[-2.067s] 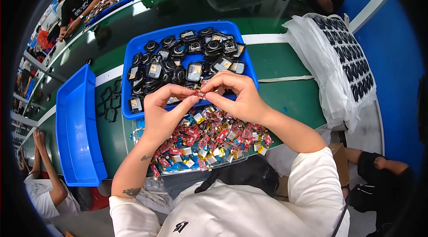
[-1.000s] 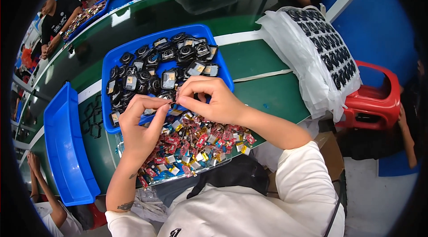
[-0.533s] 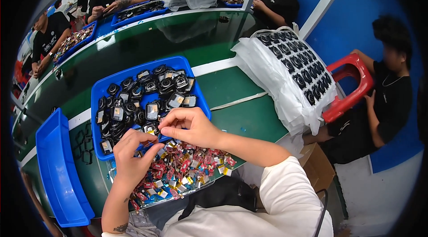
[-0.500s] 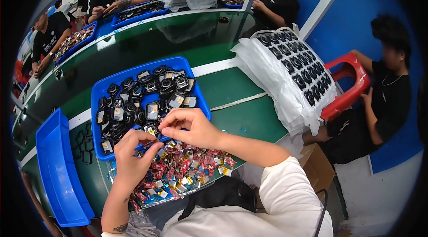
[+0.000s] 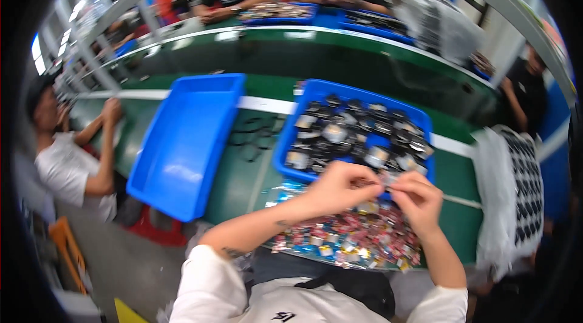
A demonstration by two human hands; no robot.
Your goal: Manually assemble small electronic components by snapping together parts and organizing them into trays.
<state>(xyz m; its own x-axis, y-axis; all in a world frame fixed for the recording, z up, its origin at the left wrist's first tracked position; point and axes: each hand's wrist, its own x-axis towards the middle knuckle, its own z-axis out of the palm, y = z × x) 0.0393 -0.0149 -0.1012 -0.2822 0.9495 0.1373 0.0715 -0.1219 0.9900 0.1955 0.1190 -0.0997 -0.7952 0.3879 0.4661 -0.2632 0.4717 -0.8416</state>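
Observation:
My left hand (image 5: 346, 188) and my right hand (image 5: 419, 199) meet over the near edge of a blue tray (image 5: 290, 170), fingertips almost touching. Both are closed in a pinch around something small and pale; motion blur hides what it is. Black camera-like units (image 5: 335, 133), some with pale inner faces, fill that tray. Below my hands, a loose heap of small red circuit boards with silver and yellow parts (image 5: 340, 232) lies on clear and bluish film at the table's near edge.
A second blue tray (image 5: 182, 159) stands at left, with thin black frames (image 5: 252, 141) beside it. White-wrapped stacked trays of black units (image 5: 510, 195) stand at right. A person in white (image 5: 76, 162) sits at left; others work across the green table.
The view has swung left, so the trays and heap now appear farther right. My hands have drawn together fingertip to fingertip, still over the tray's near edge.

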